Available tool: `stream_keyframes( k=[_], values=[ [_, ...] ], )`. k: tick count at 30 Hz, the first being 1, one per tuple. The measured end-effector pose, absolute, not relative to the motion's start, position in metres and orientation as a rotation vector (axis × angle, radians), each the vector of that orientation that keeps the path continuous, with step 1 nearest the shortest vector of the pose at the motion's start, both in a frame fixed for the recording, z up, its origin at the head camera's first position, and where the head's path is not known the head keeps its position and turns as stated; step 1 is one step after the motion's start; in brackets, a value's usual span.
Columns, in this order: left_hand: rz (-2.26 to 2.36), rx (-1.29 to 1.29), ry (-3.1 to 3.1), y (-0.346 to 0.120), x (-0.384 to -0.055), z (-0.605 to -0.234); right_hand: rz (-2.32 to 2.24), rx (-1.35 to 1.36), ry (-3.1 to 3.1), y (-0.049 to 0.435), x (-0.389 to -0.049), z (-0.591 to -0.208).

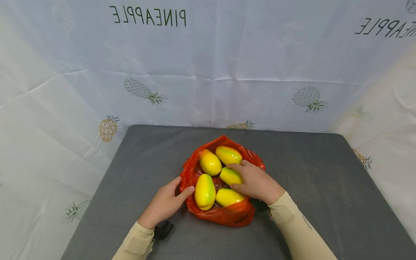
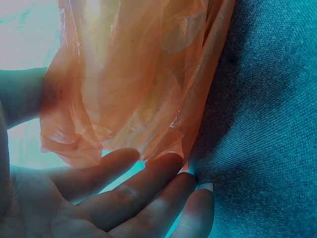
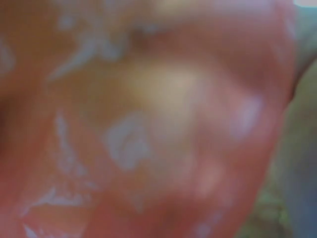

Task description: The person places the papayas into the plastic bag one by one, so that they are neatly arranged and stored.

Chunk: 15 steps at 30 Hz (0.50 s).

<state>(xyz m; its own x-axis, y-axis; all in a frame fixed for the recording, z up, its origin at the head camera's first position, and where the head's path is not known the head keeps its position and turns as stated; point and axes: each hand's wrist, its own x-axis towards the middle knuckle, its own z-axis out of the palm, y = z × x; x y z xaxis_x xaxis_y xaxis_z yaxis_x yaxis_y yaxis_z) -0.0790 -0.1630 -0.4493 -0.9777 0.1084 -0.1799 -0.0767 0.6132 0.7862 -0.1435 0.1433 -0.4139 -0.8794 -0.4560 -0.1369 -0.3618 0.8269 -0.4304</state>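
Red plastic bag (image 1: 227,215): lies open on the grey table (image 1: 325,187), near the middle and toward the person's edge. Thin, crinkled film, with dark print on its near side. In the left wrist view the film (image 2: 133,84) hangs lit from behind, orange and translucent.

Contents: five yellow-green mangoes. Two at the far side, one on the left (image 1: 209,162) and one on the right (image 1: 229,155). One in the middle (image 1: 230,176). Two at the near side, the larger on the left (image 1: 205,191), the other on the right (image 1: 228,197).

Right hand (image 1: 255,182): inside the mouth of the bag, fingers curled over the middle mango, thumb against its near side. The hand grips that mango. The right wrist view is a red blur at close range and shows nothing more.

Left hand (image 1: 165,203): at the bag's left edge, fingers loosely extended, thumb pressed against the rim of the film. In the left wrist view the fingers (image 2: 148,183) lie nearly straight under the hanging film, fingertips touching the table. No pinch on the film can be made out.

Surroundings: a white cloth (image 1: 227,72) printed with pineapples and the word PINEAPPLE hangs behind and beside the table.
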Motion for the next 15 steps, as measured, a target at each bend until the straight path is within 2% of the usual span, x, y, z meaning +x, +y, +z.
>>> stream_keyframes(
  k=[8, 15],
  values=[
    [1.299, 0.015, 2.602, -0.169, -0.08, -0.448, -0.571, -0.608, 2.791, 0.142, -0.141, -0.413],
    [1.287, -0.035, 2.622, -0.191, -0.084, -0.436, -0.636, -0.702, 2.905, 0.156, -0.132, -0.393]
  ],
)
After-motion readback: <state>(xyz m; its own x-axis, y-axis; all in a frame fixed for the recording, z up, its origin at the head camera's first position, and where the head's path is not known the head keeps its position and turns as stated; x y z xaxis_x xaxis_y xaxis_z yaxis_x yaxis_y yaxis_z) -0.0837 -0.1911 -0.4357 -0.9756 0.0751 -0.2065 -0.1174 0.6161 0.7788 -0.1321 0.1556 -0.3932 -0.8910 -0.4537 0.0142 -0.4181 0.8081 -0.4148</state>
